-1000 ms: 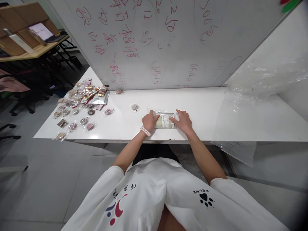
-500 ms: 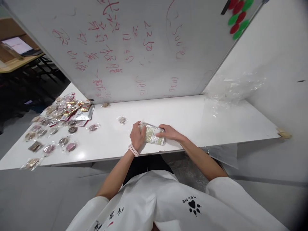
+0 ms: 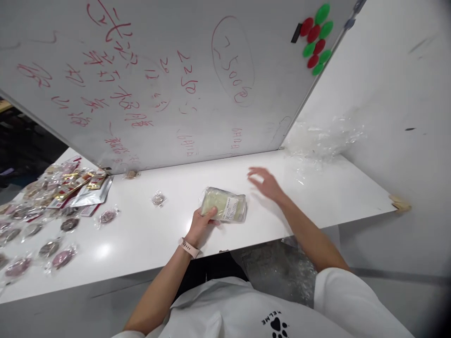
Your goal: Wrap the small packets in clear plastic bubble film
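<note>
My left hand (image 3: 201, 226) grips a flat, clear-wrapped packet (image 3: 220, 201) with pale green contents and a white printed label. The thumb lies on its face; the other fingers are mostly hidden beneath. The packet is slightly tilted over the white table. To its right, my right hand (image 3: 266, 183) hovers over the table with nothing in it, thumb and fingers apart in a curve. Left of the packet lies one small round wrapped piece (image 3: 158, 199).
A whiteboard (image 3: 197, 28) with red writing and red and green magnets stands behind the table (image 3: 275, 211). Many wrapped round pieces and a silver pouch (image 3: 93, 192) heap at the left. Crumpled clear plastic (image 3: 317, 138) lies at the right back corner.
My right hand has let go of the packet and moved up and right. My left hand still holds the packet, its label now more exposed. The camera view has turned to the right.
</note>
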A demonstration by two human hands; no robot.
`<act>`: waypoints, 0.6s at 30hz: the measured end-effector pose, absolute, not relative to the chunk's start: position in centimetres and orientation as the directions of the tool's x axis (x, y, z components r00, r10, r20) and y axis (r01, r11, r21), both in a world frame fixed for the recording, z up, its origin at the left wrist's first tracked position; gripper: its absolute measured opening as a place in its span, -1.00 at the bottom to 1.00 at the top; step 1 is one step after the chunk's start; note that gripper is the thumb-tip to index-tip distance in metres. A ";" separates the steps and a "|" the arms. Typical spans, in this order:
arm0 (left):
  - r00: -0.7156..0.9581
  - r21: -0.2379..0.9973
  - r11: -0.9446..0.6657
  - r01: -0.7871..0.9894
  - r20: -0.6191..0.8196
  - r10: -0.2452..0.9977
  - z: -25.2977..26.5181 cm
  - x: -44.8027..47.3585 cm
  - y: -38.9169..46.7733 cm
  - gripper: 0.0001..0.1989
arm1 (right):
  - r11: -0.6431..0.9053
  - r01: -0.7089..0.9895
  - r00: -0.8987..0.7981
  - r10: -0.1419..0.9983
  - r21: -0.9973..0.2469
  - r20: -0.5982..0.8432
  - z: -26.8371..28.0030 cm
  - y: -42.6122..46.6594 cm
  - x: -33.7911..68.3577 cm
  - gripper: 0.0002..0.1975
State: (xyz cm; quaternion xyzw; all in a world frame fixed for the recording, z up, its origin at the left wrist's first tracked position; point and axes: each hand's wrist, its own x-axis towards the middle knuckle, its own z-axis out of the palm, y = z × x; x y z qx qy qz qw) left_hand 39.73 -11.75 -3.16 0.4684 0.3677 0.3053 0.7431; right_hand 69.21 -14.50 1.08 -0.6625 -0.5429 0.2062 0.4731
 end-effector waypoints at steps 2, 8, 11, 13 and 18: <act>0.552 0.922 0.380 -0.082 -0.275 0.787 -3.1 40.0 -11.5 -0.52 | -0.055 0.587 0.606 0.691 -0.807 0.394 2.7 -13.3 73.0 -0.78; 0.594 0.917 0.362 -0.167 -0.199 0.780 -1.4 42.6 -11.2 -0.62 | -0.044 0.231 0.170 0.986 -0.972 -0.004 5.9 -15.3 73.3 -0.40; 0.583 0.944 0.267 -0.193 -0.109 0.805 -0.1 46.0 -10.5 -0.64 | -0.159 0.068 -0.126 0.978 -0.985 -0.166 5.6 -18.3 70.2 -0.21; 0.601 0.954 0.241 -0.180 -0.088 0.794 0.1 48.5 -9.9 -0.63 | -0.208 0.047 0.038 0.978 -0.977 -0.207 4.8 -19.5 69.8 -0.35; 0.706 0.931 0.320 -0.177 -0.107 0.701 -2.0 52.5 -9.2 -0.44 | 0.034 -0.079 0.665 0.747 -0.996 -0.028 2.9 -18.1 76.8 -0.64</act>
